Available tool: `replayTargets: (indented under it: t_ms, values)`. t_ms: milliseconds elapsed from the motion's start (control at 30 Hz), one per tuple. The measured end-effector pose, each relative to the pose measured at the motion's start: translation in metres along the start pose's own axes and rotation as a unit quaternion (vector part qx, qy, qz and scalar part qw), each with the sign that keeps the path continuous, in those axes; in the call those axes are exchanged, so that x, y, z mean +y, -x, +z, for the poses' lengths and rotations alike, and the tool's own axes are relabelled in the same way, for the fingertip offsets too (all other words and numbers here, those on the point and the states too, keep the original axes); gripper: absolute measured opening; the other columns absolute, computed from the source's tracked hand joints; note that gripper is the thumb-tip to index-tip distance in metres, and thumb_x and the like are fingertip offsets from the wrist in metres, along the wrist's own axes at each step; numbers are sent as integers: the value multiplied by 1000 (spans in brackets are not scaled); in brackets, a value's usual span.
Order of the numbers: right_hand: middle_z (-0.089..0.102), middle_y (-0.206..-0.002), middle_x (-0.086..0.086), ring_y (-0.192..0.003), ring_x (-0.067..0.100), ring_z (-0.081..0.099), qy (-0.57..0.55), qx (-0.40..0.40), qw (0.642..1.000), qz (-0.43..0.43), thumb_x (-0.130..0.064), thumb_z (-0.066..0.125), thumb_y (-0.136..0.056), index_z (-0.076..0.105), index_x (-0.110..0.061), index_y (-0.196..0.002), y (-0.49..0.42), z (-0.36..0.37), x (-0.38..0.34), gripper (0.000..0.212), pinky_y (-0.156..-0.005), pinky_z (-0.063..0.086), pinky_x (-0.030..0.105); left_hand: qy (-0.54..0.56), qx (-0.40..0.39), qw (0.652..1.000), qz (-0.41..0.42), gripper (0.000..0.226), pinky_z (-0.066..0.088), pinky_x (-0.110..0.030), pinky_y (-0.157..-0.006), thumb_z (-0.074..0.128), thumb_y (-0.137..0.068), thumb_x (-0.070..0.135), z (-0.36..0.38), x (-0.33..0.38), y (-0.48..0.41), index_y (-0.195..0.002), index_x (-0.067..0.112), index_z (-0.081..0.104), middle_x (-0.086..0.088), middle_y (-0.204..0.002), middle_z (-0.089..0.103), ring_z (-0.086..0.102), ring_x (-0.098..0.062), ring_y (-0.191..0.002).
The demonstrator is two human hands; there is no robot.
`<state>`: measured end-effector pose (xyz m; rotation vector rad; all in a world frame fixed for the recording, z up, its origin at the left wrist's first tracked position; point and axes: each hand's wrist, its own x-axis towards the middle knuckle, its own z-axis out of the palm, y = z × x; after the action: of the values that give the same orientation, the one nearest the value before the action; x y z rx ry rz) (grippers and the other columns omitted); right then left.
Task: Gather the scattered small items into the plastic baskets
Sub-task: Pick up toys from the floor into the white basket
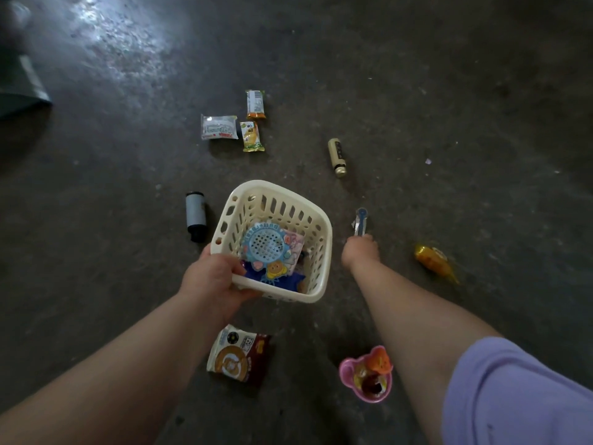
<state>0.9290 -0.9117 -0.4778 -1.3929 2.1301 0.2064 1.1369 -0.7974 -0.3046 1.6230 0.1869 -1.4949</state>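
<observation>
- You're over a dark, rough concrete floor (417, 91), speckled and scuffed; a pale glare lies across it at the far left.
- A dark, blurred object (19, 91) sits at the left edge; too dim to tell what it is.
- Your left hand (208, 277) grips the cream plastic basket (325, 226) at its near left corner, thumb hooked over the rim, fingers curled underneath; the basket is at the centre, tilted towards you.
- Inside it: a round blue perforated toy (268, 245) on top, a pink packet (293, 248) beside it, something dark blue (282, 281) beneath.
- Your right hand (359, 252) is down at the near end of a small blue item (361, 221), just right of the basket; its fingers are hidden behind the knuckles, so I cannot tell whether they pinch it; a lilac sleeve (513, 396) covers that upper arm.
- Loose on the floor beyond: a white packet (219, 127), two yellow snack packets (255, 104) (252, 136), a cream bottle (337, 157) lying flat.
- Just left of the basket lies a dark cylinder (195, 216); to the far right, an orange wrapped item (433, 260).
- Nearest you: a brown-and-white packet (237, 354) between your arms; a pink cup (367, 374) close to the right forearm.
</observation>
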Motion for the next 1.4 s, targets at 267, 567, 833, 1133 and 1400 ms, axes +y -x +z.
replayTargets:
  t_ms: [267,567,833,1133,1400]
  values:
    - [55,-118,14,-107,30,56,64,-14,998,-13,-21,45,-93,56,-16,-126,22,23,15,35,-87,46,35,-12,11,1000,-8,72,51,-65,-84,39,-85,-14,0,-1,-10,-142,31,41,-13,-133,43,45,-45,-122]
    - [54,-70,11,-60,23,50,-327,-16,945,8,-14,54,-84,49,-14,-70,30,-8,-25,15,-53,39,28,1,28,999,19,70,49,-64,-86,36,-87,-16,-9,15,-5,-141,27,43,-15,-134,42,43,-45,-125]
    - [42,-56,5,-33,6,34,-492,-40,849,-192,3,47,-85,48,-20,-70,81,-83,-87,27,-33,24,14,51,94,993,54,55,53,-46,-67,42,-90,-11,-23,39,0,-138,14,44,-19,-133,47,54,-43,-115]
    - [57,-72,-3,-61,7,53,-213,-134,903,-349,-10,55,-87,57,-19,-80,143,-90,-135,12,-53,44,24,72,122,986,93,55,55,-45,-63,41,-91,-8,-38,54,1,-139,19,44,-16,-133,49,54,-40,-113]
    - [57,-88,-1,-76,20,52,65,-31,922,-380,-28,44,-92,48,-26,-95,155,-57,-150,5,-64,40,34,48,120,989,72,49,55,-52,-71,42,-92,-6,-38,52,8,-136,15,46,-19,-127,53,58,-43,-110]
